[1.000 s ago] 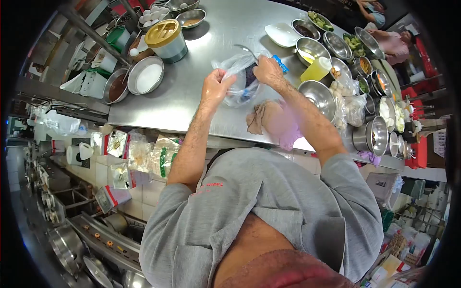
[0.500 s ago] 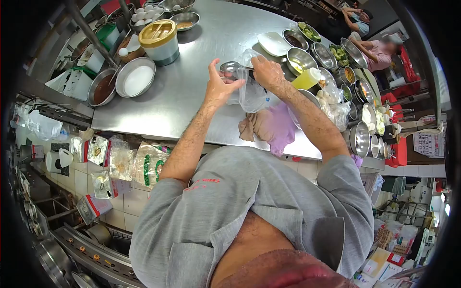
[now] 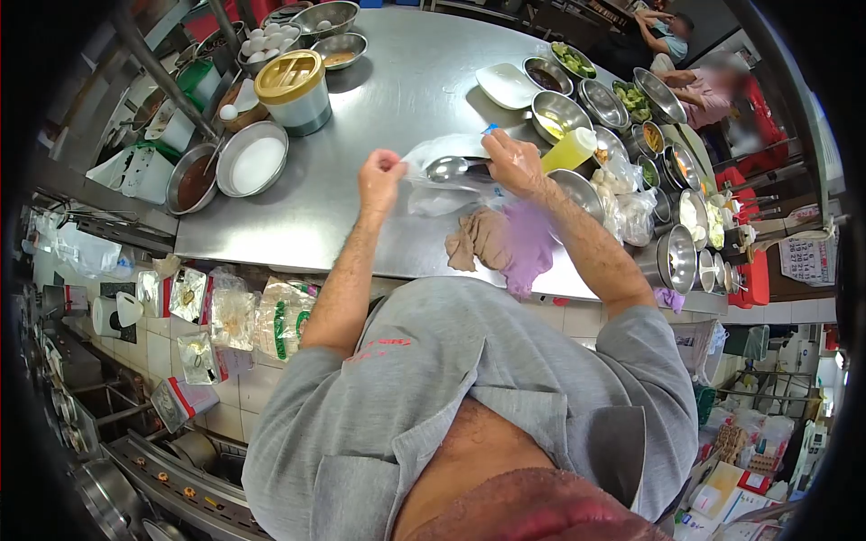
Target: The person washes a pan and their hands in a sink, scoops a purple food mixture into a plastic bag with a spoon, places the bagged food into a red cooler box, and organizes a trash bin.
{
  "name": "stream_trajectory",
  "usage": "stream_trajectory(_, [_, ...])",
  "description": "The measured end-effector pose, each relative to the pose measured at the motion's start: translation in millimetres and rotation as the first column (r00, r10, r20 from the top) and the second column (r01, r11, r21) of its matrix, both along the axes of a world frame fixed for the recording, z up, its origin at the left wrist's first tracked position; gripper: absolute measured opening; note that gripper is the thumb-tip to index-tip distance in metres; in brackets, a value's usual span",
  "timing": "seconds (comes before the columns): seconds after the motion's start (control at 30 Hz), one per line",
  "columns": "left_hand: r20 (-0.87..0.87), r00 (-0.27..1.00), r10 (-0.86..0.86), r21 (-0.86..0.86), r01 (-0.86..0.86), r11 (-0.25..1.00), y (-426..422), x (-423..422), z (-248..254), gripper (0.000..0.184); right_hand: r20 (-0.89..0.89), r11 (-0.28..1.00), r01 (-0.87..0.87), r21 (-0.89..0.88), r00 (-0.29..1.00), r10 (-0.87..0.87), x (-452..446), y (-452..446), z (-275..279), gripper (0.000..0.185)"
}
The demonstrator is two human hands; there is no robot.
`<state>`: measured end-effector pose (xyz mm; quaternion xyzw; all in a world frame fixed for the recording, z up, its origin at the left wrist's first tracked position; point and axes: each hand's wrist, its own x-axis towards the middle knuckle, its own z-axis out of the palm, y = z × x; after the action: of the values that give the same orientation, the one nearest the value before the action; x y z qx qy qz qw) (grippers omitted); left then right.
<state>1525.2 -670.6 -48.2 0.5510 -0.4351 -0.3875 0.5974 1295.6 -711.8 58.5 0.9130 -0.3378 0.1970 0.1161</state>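
A metal serving spoon (image 3: 447, 169) extends from my right hand (image 3: 512, 165), whose fingers are closed around its handle. Behind and beneath the spoon, a clear plastic bag (image 3: 442, 200) is spread out over the steel table. My left hand (image 3: 380, 187) is closed in a pinch on the bag's left edge, apart from the spoon. Closer to my body lie a brown cloth (image 3: 480, 239) and a purple cloth (image 3: 529, 251). A squeeze bottle of yellow liquid (image 3: 570, 151) stands just right of my right hand.
A lidded tub (image 3: 293, 95), a bowl of white contents (image 3: 253, 159) and a bowl of eggs (image 3: 268, 42) stand left on the steel table (image 3: 397, 81). Several bowls of food, including greens (image 3: 634, 102), crowd the right side. People (image 3: 713, 95) sit beyond the table.
My left hand has moved left and lower, away from the spoon, and its spread fingers have closed on the bag. The bag, bunched before, is now stretched sideways between my hands.
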Motion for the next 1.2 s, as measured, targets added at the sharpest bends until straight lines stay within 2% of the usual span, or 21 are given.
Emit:
stream_trajectory(0.03, [-0.066,0.995,0.077,0.114,-0.069,0.991,3.2,4.2,-4.8,0.024,0.037,0.999,-0.044,-0.01,0.998,0.044,-0.7,1.8,-0.5,0.015])
stream_trajectory(0.07, [-0.061,0.995,0.074,0.114,-0.066,0.991,9.3,2.6,5.6,0.024,0.076,0.996,-0.085,-0.025,0.993,0.087,-0.6,2.1,-0.7,0.014])
stream_trajectory(0.13, [0.329,0.938,0.107,-0.221,-0.034,0.975,16.4,-2.1,35.1,0.019,0.087,0.993,-0.091,-0.068,0.991,0.097,0.4,-5.1,-1.7,0.014])
stream_trajectory(0.23, [0.265,0.933,-0.244,-0.201,0.301,0.932,7.0,2.0,69.0,0.017,0.125,0.987,-0.081,-0.138,0.987,0.098,8.5,2.7,2.9,0.013])
stream_trajectory(0.3, [0.285,0.898,-0.335,-0.215,0.4,0.891,-2.9,2.2,75.3,0.017,0.029,0.996,-0.003,-0.09,1.0,0.006,9.2,0.4,-1.0,0.011])
stream_trajectory(0.33, [0.297,0.886,-0.357,-0.245,0.432,0.868,-3.9,1.7,79.1,0.017,0.028,0.98,-0.08,-0.182,0.996,0.086,6.2,-14.5,-18.3,0.012])
stream_trajectory(0.4, [0.517,0.758,-0.398,-0.155,0.54,0.827,-18.6,6.7,78.6,0.02,0.098,0.976,-0.119,-0.182,0.986,0.138,6.3,-3.0,-7.0,0.013])
stream_trajectory(0.43, [0.545,0.752,-0.37,-0.162,0.528,0.834,-22.3,7.9,87.9,0.02,0.125,0.969,-0.149,-0.197,0.976,0.176,6.4,-4.2,-6.1,0.014])
stream_trajectory(0.5, [0.661,0.514,-0.546,0.067,0.684,0.726,-26.9,6.8,101.3,0.028,0.143,0.962,-0.176,-0.21,0.968,0.209,4.1,-2.4,-3.7,0.014])
stream_trajectory(0.53, [0.672,0.508,-0.539,0.073,0.679,0.731,-27.7,4.9,101.6,0.028,0.141,0.964,-0.183,-0.193,0.967,0.212,4.5,-1.5,-2.6,0.015])
stream_trajectory(0.6, [0.885,0.35,-0.306,-0.018,0.683,0.73,-29.6,-1.8,97.9,0.04,0.155,0.963,-0.194,-0.187,0.962,0.224,6.0,-1.9,-2.1,0.015])
stream_trajectory(0.63, [0.905,0.343,-0.25,-0.049,0.669,0.741,-23.1,-6.6,105.7,0.041,0.156,0.966,-0.196,-0.169,0.963,0.222,0.5,1.9,-4.4,0.015])
stream_trajectory(0.67, [0.906,0.321,-0.276,-0.03,0.699,0.715,-21.4,-10.4,106.6,0.041,0.171,0.975,-0.155,-0.158,0.968,0.182,-2.3,5.6,-4.1,0.015])
stream_trajectory(0.73, [0.973,0.183,-0.143,-0.007,0.637,0.771,-24.2,-20.0,108.0,0.027,0.184,0.969,-0.216,-0.123,0.954,0.237,-1.7,8.9,0.9,0.015])
stream_trajectory(0.8, [0.987,0.139,-0.085,-0.016,0.604,0.797,-21.7,-28.8,104.8,0.021,0.17,0.981,-0.186,-0.055,0.966,0.192,-8.1,4.6,-14.8,0.016])
stream_trajectory(0.87, [0.985,0.158,-0.075,-0.043,0.636,0.771,-24.4,-34.8,97.7,0.021,0.166,0.983,-0.177,-0.055,0.969,0.184,-11.8,1.1,-27.7,0.017])
stream_trajectory(0.93, [0.98,0.193,-0.05,-0.092,0.66,0.746,-26.0,-36.1,83.7,0.02,0.198,0.982,-0.114,0.148,0.977,0.083,-17.3,11.0,-20.4,0.027])
stream_trajectory(0.97, [0.978,0.2,-0.06,-0.095,0.681,0.726,-25.9,-34.5,78.4,0.02,0.189,0.985,-0.082,0.153,0.981,0.053,-21.1,19.0,-15.6,0.027])
stream_trajectory(1.03, [0.963,0.267,-0.021,-0.163,0.647,0.745,-27.4,-33.7,74.5,0.019,0.207,0.903,0.092,0.419,0.959,-0.194,-28.1,31.3,-6.3,0.041])
stream_trajectory(1.13, [0.969,0.248,0.006,-0.17,0.644,0.746,-26.1,-32.1,78.9,0.019,0.168,0.836,0.118,0.535,0.955,-0.242,-39.8,31.6,-24.4,0.051])
stream_trajectory(1.2, [0.967,0.253,0.021,-0.186,0.648,0.739,-25.9,-33.5,84.9,0.019,0.249,0.842,0.076,0.535,0.937,-0.244,-41.2,31.4,-32.1,0.047])
